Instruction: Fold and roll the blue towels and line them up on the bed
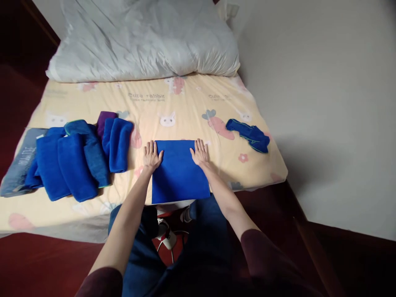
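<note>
A blue towel (181, 173) lies flat and smooth at the bed's front edge, directly before me. My left hand (152, 155) rests palm down at its far left corner, fingers stretched out, partly on the sheet. At the far right corner, my right hand (199, 152) lies flat in the same way, fingers extended. Neither hand grips anything. Left of the towel is a pile of folded blue towels (77, 165), with a purple folded cloth (105, 123) behind them. A crumpled dark blue cloth with green edging (250, 135) lies to the right.
The bed (185, 111) has a yellow rabbit-and-carrot sheet. A large grey-white quilt (145, 41) covers its far end. A greyish-blue lettered cloth (23, 165) sits at the far left. A pale wall (324, 103) stands at the right. A white object with cables (168, 239) is on the floor below.
</note>
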`<state>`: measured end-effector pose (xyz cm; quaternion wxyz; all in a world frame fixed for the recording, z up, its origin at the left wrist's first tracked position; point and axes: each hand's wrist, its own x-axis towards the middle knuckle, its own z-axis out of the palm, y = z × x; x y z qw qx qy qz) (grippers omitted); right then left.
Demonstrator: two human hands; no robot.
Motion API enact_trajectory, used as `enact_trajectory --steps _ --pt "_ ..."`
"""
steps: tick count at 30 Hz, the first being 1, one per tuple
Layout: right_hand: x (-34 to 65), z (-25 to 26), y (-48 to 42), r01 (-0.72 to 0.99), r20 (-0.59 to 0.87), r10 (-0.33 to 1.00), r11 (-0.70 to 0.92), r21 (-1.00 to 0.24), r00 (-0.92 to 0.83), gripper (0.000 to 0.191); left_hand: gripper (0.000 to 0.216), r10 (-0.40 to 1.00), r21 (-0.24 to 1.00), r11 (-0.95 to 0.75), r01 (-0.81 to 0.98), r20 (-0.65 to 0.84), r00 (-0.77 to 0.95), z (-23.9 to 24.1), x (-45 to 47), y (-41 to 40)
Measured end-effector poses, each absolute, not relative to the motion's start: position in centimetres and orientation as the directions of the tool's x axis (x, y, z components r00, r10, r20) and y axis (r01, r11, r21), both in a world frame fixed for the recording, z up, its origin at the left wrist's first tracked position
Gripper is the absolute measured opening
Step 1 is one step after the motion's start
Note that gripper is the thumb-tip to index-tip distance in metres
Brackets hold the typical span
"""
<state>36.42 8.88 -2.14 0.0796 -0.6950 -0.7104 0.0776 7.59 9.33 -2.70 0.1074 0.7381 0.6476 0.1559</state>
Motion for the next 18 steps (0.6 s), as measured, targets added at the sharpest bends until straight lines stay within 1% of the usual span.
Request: enact_trajectory --steps 4,7,10,13,15,18 --pt "36.2 -2.3 1.5 0.944 0.112 0.987 0.146 -0.296 -0.117 0.067 0.076 0.986 0.437 -0.131 0.89 0.15 0.072 -3.6 6.2 1.9" --pt "37.8 -3.1 -5.3 0.922 0.136 0.983 0.162 -0.352 -0.121 0.063 0.07 0.982 0.453 -0.153 0.878 0.168 0.084 -4.2 4.7 -4.9" --pt "40.4 -3.5 -10.4 0.91 0.084 0.991 0.133 -0.393 -0.108 0.06 0.066 0.988 0.425 -0.133 0.895 0.129 0.086 -3.9 4.1 -9.9" --pt "42.4 -3.6 -13.7 0.895 0.053 0.996 0.083 -0.438 -0.066 0.056 0.062 0.989 0.382 -0.143 0.913 0.096 0.115 -2.7 4.2 -12.6" --pt "42.8 -3.5 -15.5 0.883 0.1 0.995 0.058 -0.465 -0.013 0.055 0.062 0.984 0.348 -0.171 0.922 0.1 0.145 -1.9 4.3 -13.7" --pt "42.2 -3.2 -17.8 0.869 0.226 0.973 0.071 -0.49 0.047 0.055 0.063 0.965 0.301 -0.26 0.917 0.105 0.239 -0.8 4.2 -15.1"
